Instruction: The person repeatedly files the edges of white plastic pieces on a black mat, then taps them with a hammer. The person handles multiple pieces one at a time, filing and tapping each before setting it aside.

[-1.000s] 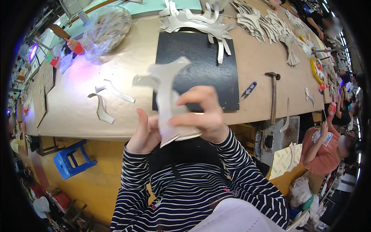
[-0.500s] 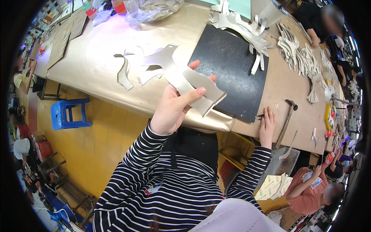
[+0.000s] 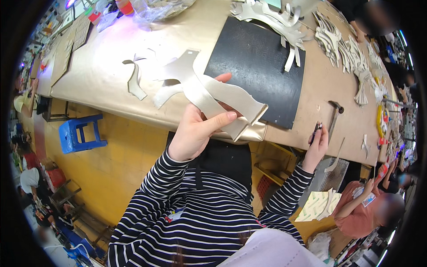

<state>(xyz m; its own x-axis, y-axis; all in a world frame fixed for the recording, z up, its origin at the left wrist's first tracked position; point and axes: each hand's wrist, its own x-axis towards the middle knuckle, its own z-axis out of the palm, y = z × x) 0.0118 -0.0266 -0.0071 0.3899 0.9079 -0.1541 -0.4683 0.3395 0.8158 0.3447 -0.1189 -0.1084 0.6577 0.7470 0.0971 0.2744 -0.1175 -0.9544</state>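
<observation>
My left hand (image 3: pixel 192 133) grips a pale, curved, strap-like cut piece (image 3: pixel 200 93), thumb on top and fingers beneath. Its two branches cross, with their cut ends pointing toward me. More pale cut pieces (image 3: pixel 136 83) lie on the table just beyond. At the table's front edge, my right hand (image 3: pixel 316 151) is closed around a small dark tool (image 3: pixel 316 131); its exact kind is hidden by the fingers. Beyond my left hand lies a black mat (image 3: pixel 253 58).
A hammer (image 3: pixel 333 119) rests right of my right hand. Pale cut pieces (image 3: pixel 271 18) overlap the mat's far edge, and stacks of them (image 3: pixel 331 42) lie farther right. A blue stool (image 3: pixel 82 133) stands on the floor at left. A person in a salmon shirt (image 3: pixel 356 209) is at lower right.
My right hand has lifted off the table and moved slightly right, with the small dark tool now upright in it. The strap piece in my left hand has turned and its branches have spread apart.
</observation>
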